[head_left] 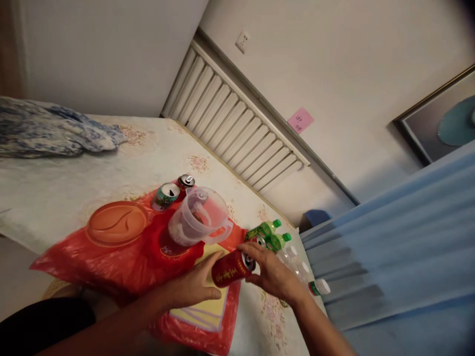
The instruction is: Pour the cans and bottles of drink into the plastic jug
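Note:
A red drink can (230, 269) with yellow lettering lies tilted between my two hands, its opened top facing right. My left hand (196, 284) is closed round its bottom end, thumb below and fingers above. Gripping the top end is my right hand (272, 272), its fingers over the rim and the thumb beneath. Below the can lies a folded yellow cloth (202, 316) with a purple edge. To the left, a clear plastic jug (202, 217) with a handle stands on a red plastic bag (122, 267). What the jug contains is hard to make out.
An orange-red round lid (118, 222) lies on the bag. A green can (165, 197) and a dark red can (186, 182) stand behind it. Several bottles, including a green-capped bottle (284, 240), are at the right. A patterned cloth (55, 131) lies far left; a radiator (237, 123) borders the table.

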{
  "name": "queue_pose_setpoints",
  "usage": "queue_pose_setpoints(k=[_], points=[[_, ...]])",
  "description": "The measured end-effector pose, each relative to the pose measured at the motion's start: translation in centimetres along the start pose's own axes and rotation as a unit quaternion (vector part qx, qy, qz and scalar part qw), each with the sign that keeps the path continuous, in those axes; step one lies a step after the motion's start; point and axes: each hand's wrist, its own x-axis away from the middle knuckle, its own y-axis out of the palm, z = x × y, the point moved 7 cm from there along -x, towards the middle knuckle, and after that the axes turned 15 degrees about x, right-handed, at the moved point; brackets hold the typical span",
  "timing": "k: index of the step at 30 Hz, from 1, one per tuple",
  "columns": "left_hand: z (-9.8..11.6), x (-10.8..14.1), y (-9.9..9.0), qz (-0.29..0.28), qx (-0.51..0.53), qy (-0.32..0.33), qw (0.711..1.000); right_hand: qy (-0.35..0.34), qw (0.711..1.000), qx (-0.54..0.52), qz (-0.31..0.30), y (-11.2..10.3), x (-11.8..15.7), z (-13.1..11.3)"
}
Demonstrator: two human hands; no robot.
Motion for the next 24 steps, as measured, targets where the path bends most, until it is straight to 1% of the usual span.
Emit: queue_pose_setpoints(k=[2, 4, 6, 8, 10, 11, 13, 15, 16, 17, 20, 21, 22, 24], points=[[0.5, 0.0, 0.0, -0.014, 0.011, 0.024, 1.0, -0.01, 1.0, -0.02, -0.012, 1.0, 0.4, -1.8], [0.8, 0.1, 0.1, -0.034, 0.028, 0.022, 0.999, -0.014, 0.999, -0.032, -0.025, 1.7, 0.6, -2.9], [0.8, 0.4, 0.0, -0.04, 0.045, -0.004, 0.998, -0.014, 0.998, -0.054, -0.036, 1.9, 0.5, -3.0], [0.8, 0.7, -0.3, -0.031, 0.046, -0.028, 0.998, 0.001, 0.993, -0.116, -0.029, 1.9, 0.1, -1.8], [1.1, 1.1, -0.6, -0.021, 0.035, -0.037, 0.998, 0.05, 0.974, -0.221, 0.023, 1.8, -0.7, 0.7], [1.2, 1.3, -0.7, -0.02, 0.026, -0.038, 0.999, 0.089, 0.953, -0.281, 0.07, 1.8, -1.1, 2.3], [1.4, 1.7, -1.0, -0.015, 0.009, -0.038, 0.999, 0.163, 0.896, -0.363, 0.198, 2.2, -1.9, 5.5], [1.3, 1.9, -1.1, -0.012, -0.001, -0.046, 0.999, 0.198, 0.852, -0.406, 0.264, 3.7, -3.2, 7.0], [1.3, 2.0, -1.2, -0.014, -0.001, -0.051, 0.999, 0.195, 0.844, -0.419, 0.271, 4.6, -4.1, 7.0], [1.3, 2.1, -1.2, -0.018, 0.003, -0.053, 0.998, 0.185, 0.845, -0.426, 0.265, 5.4, -5.1, 6.6], [1.6, 2.4, -1.5, -0.021, 0.004, -0.054, 0.998, 0.128, 0.87, -0.426, 0.213, 7.3, -7.9, 4.2], [1.7, 2.4, -1.7, -0.021, 0.001, -0.058, 0.998, 0.109, 0.871, -0.435, 0.199, 7.7, -8.6, 3.3], [1.8, 2.5, -1.9, -0.022, -0.002, -0.064, 0.998, 0.093, 0.867, -0.451, 0.19, 7.9, -9.2, 2.6], [1.9, 2.7, -2.1, -0.03, -0.01, -0.073, 0.997, 0.085, 0.844, -0.493, 0.193, 8.2, -10.1, 1.8]])
